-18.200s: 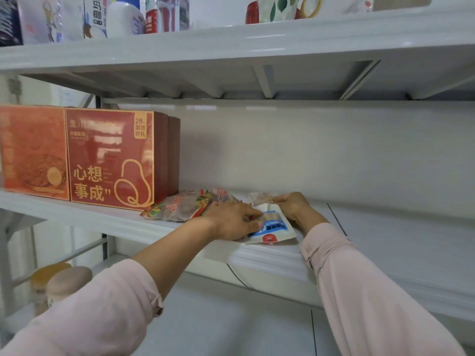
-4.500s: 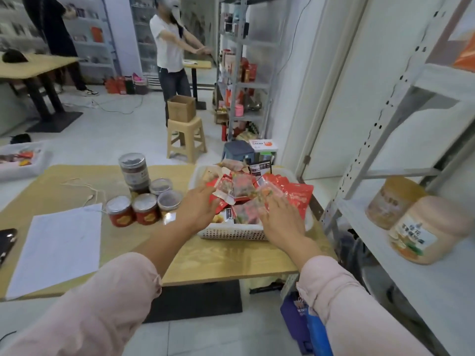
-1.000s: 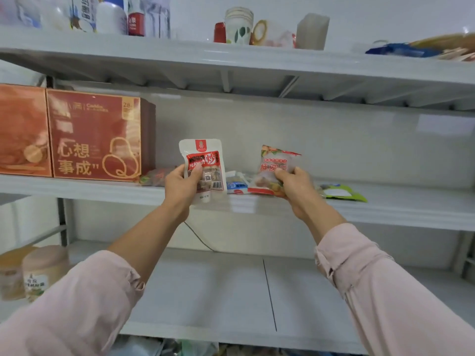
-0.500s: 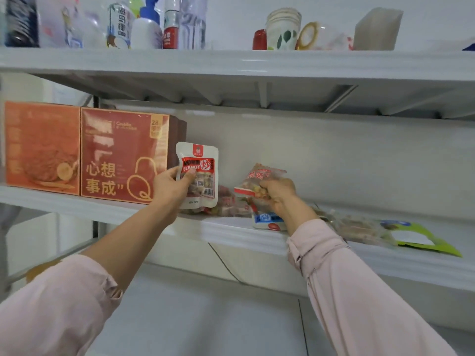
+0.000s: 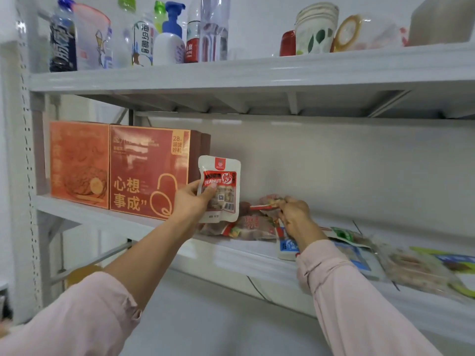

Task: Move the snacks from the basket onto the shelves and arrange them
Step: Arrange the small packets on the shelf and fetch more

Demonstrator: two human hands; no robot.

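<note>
My left hand [image 5: 191, 201] grips a white and red peanut packet [image 5: 221, 188], held upright above the front of the middle shelf [image 5: 154, 227]. My right hand [image 5: 295, 214] pinches a small reddish snack packet [image 5: 267, 202] low over a pile of snack packets [image 5: 246, 226] lying on that shelf. A blue and white packet [image 5: 286, 249] lies at the shelf's edge under my right wrist. More packets [image 5: 411, 265] are spread flat along the shelf to the right. The basket is out of view.
Two red gift boxes [image 5: 149, 173] stand at the left end of the middle shelf. The top shelf [image 5: 257, 70] carries bottles [image 5: 169, 39], paper cups [image 5: 314, 29] and a tape roll. A lower shelf [image 5: 218, 317] lies beneath. A grey upright [image 5: 25, 176] borders the left side.
My right hand has lowered its reddish packet down onto the pile on the shelf. My left hand still holds the peanut packet upright, a little nearer the pile.
</note>
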